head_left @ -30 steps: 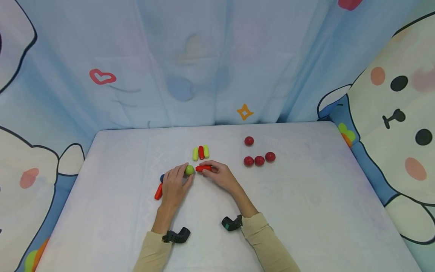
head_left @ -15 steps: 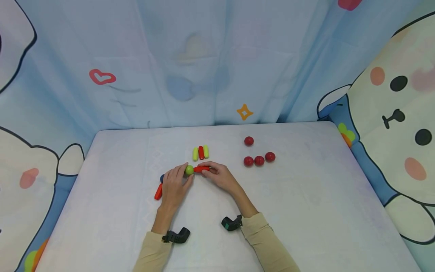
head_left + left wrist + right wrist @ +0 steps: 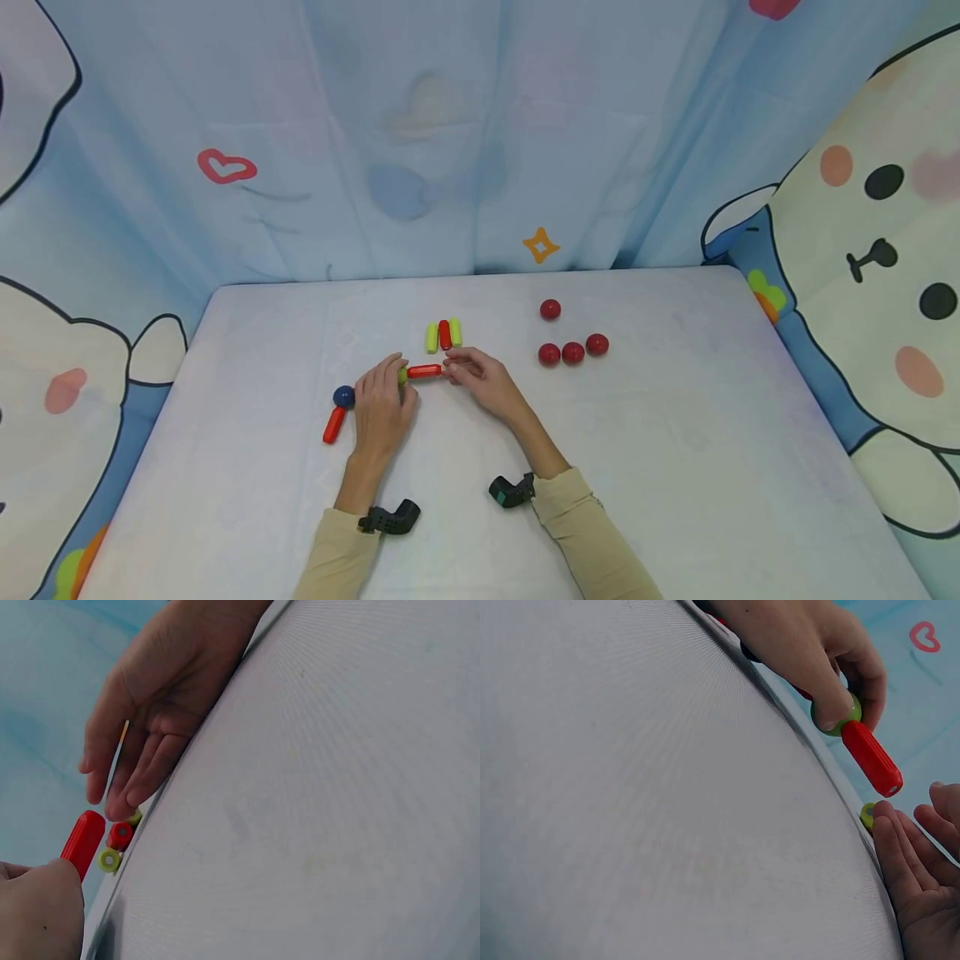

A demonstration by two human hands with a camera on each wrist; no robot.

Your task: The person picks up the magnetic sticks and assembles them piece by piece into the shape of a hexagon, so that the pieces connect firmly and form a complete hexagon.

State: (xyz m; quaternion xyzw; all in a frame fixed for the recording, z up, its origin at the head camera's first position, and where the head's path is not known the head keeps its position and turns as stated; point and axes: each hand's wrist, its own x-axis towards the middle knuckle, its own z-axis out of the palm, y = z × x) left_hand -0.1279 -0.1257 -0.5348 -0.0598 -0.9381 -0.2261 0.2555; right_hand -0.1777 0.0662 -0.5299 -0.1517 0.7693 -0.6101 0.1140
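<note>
My left hand (image 3: pixel 378 408) grips a green ball (image 3: pixel 849 712) between thumb and fingers. A ridged red rod (image 3: pixel 425 372) sticks out from that ball toward the right, with a small silvery dot on its free end. A bit of red shows on the ball's other side, mostly hidden by the hand. Left of the same hand, a blue ball (image 3: pixel 344 397) meets the end of another red rod (image 3: pixel 334 425). My right hand (image 3: pixel 483 387) holds nothing; its loosely bent fingertips are just past the rod's free end in the right wrist view.
Behind the hands lie two yellow-green rods (image 3: pixel 432 337) with a red rod (image 3: pixel 445 335) between them. Several red balls (image 3: pixel 573 353) rest on the white table (image 3: pixel 675 433) at the back right. A blue curtain (image 3: pixel 420 208) hangs behind the table's far edge.
My right hand has let go of the red rod, which now stays on the green ball. The left hand has shifted the joined pieces left, bringing the blue ball into fuller view.
</note>
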